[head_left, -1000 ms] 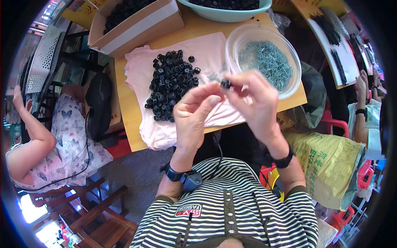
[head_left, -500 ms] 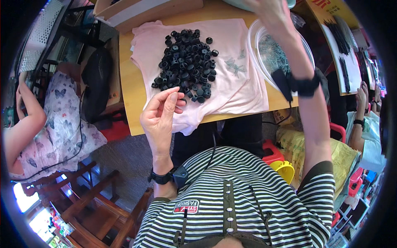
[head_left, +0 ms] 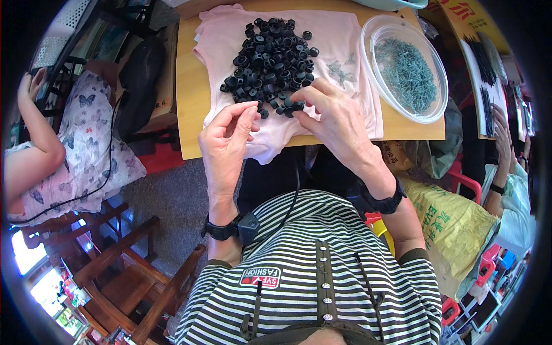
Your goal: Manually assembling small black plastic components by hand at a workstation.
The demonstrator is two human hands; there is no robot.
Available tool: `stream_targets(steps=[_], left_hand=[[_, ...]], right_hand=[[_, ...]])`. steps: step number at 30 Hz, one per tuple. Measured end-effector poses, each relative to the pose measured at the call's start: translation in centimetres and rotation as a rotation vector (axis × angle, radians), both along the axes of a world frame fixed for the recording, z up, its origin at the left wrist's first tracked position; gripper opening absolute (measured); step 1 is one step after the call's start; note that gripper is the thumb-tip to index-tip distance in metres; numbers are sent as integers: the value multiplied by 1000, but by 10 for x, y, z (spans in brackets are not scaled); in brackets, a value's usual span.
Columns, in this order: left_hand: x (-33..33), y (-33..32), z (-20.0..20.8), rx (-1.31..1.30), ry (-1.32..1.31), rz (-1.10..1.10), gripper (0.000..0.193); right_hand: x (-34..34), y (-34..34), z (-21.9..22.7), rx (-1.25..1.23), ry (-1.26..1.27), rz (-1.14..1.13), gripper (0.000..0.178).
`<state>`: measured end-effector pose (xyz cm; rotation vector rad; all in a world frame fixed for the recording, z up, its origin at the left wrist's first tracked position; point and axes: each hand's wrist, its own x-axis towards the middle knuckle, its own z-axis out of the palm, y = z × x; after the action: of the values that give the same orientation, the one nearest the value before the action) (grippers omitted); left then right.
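Observation:
A heap of small round black plastic caps (head_left: 267, 63) lies on a pale pink shirt (head_left: 339, 34) spread over the table. At the near edge of the heap my right hand (head_left: 336, 118) has its thumb and index finger around one black cap (head_left: 297, 106). My left hand (head_left: 227, 141) is just to the left, palm turned inward, thumb tip pressed to the fingertips. Whatever it may hold is too small or hidden to make out. Several loose screws (head_left: 340, 73) lie on the shirt right of the heap.
Right of the shirt stands a round clear plastic tub (head_left: 368, 69) full of small screws (head_left: 405, 75). A pale green basin (head_left: 397, 4) sits at the far edge. Other people sit left and right. A wooden chair (head_left: 123, 282) stands behind on the left; a yellow sack (head_left: 448, 224) is at right.
My right hand has come back from the far right basin to the near edge of the cap heap and closed around a cap. My left hand stays pinched in nearly the same place.

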<state>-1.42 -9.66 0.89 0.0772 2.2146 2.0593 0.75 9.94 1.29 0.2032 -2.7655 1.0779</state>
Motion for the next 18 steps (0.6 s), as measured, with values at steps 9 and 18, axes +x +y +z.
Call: stream_targets(steps=[9, 18], left_hand=[[5, -2, 0, -222, 50, -30, 19], [3, 6, 1, -253, 51, -63, 19]], right_hand=[[-9, -5, -15, 92, 131, -33, 20], [-20, -18, -12, 217, 60, -11, 18]])
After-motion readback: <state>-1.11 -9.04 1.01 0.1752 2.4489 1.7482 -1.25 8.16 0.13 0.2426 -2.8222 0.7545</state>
